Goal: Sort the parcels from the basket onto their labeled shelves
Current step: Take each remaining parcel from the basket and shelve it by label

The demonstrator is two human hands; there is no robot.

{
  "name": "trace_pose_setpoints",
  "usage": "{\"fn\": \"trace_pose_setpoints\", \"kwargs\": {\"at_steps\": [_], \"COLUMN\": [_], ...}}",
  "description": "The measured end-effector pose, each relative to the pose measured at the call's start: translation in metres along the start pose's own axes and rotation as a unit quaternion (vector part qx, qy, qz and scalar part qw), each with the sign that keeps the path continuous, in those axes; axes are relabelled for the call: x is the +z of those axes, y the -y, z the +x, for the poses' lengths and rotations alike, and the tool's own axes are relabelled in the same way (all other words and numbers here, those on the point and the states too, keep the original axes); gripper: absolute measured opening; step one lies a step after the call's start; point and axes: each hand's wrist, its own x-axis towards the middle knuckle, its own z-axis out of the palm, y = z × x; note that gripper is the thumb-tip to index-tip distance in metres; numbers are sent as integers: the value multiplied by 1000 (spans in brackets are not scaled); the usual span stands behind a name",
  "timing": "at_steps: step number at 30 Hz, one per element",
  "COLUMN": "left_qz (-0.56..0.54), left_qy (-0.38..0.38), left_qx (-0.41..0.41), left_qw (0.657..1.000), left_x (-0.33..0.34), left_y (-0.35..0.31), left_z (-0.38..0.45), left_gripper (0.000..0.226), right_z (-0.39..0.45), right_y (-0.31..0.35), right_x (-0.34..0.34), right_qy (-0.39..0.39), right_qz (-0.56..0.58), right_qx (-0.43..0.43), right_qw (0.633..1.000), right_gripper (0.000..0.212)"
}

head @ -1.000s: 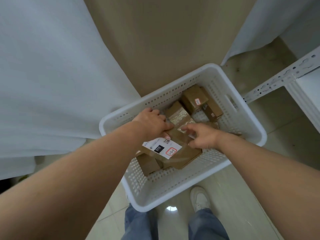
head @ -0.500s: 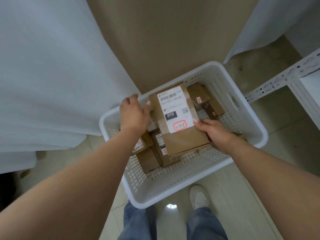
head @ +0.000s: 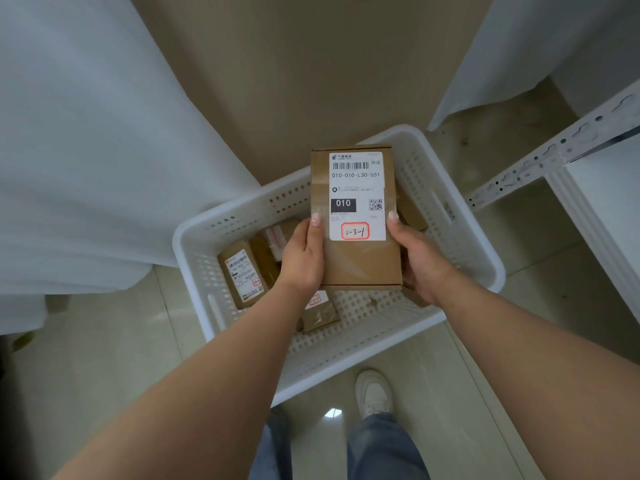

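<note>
Gripping cardboard parcel [head: 360,258] from both long sides: left hand [head: 304,258] with thumb on top face, right hand [head: 420,261] likewise, fingers curled underneath. Held label-up above white basket [head: 485,258], clear of the parcels still inside [head: 242,271]. Long axis running away from body; handwritten red-boxed tag [head: 355,231] facing camera, reads roughly 3-3-1, not fully legible. Metal shelf frame [head: 554,157] off to the right, so right hand nearer. Probably reading tag, then swinging right.
</note>
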Motion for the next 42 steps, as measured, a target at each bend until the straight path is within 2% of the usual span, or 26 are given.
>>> {"fn": "trace_pose_setpoints", "kwargs": {"at_steps": [2, 5, 7, 10, 15, 19, 24, 27, 36, 42], "left_qz": [18, 30, 34, 73, 151, 193, 207, 220, 258, 246], "left_qy": [3, 0, -6, 3, 32, 56, 78, 82, 132, 136], "left_qx": [13, 17, 17, 36, 78, 152, 220, 259, 277, 333], "left_qw": [1000, 999, 999, 997, 985, 968, 950, 937, 916, 900], "left_x": [9, 23, 29, 40, 54, 62, 60, 60, 55, 43], "left_y": [0, -3, -6, -13, -41, -84, -147, -191, -299, -345], "left_z": [-6, -17, -20, -26, -36, -49, -81, -108, -180, -229], "left_gripper": [49, 47, 47, 49, 49, 53, 51, 50, 59, 59], "right_z": [0, -4, -8, -21, -47, -80, -141, -184, -291, -349], "right_y": [5, 10, 8, 6, 17, 41, 92, 126, 194, 221], "right_x": [-6, -15, -18, -29, -48, -61, -70, -78, -88, -87], "right_qy": [-54, -95, -113, -149, -207, -270, -297, -326, -353, -379], "right_qz": [-20, -100, -172, -209, -202, -178, -176, -167, -96, -70], "right_qx": [-25, -62, -79, -92, -94, -120, -132, -151, -147, -176], "right_qw": [998, 988, 975, 962, 953, 939, 929, 918, 919, 906], "right_gripper": [75, 58, 64, 69, 69, 62, 72, 70, 69, 75]}}
